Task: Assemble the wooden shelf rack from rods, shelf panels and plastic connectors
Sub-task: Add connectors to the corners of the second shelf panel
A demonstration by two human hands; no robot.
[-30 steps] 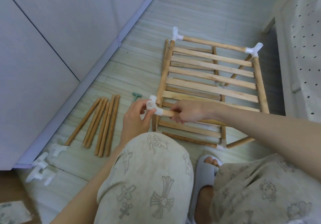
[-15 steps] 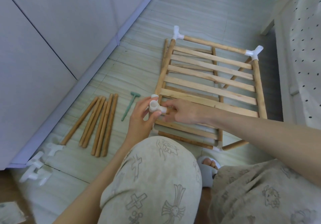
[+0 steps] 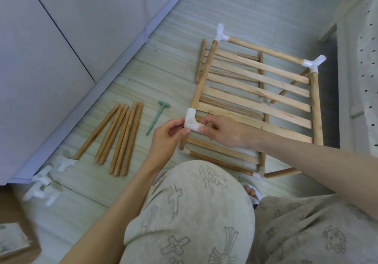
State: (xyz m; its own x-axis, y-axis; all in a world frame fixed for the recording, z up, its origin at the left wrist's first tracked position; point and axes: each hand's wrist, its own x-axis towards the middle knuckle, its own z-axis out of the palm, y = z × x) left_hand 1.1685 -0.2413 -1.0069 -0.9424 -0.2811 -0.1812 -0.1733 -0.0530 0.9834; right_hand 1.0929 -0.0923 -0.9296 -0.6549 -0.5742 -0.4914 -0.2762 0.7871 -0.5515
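**Corner connector held at the rack's near-left corner**

You pinched the white plastic connector [image 3: 190, 120] with both hands: your left hand [image 3: 166, 136] gripped its outer side, your right hand [image 3: 219, 129] its inner end. The connector sat on the left rod [image 3: 202, 79] of the slatted shelf frame [image 3: 259, 96] on the floor. Loose rods [image 3: 120, 139], a green tool [image 3: 156, 118] and spare connectors [image 3: 44, 178] lay left.

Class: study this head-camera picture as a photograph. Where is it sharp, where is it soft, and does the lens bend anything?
Head view: sharpest mid-frame, where both hands pinch the white connector; spare connectors at lower left look smeared; wide-angle lens bows the cabinet base; light is soft and even, without glare on the floor.
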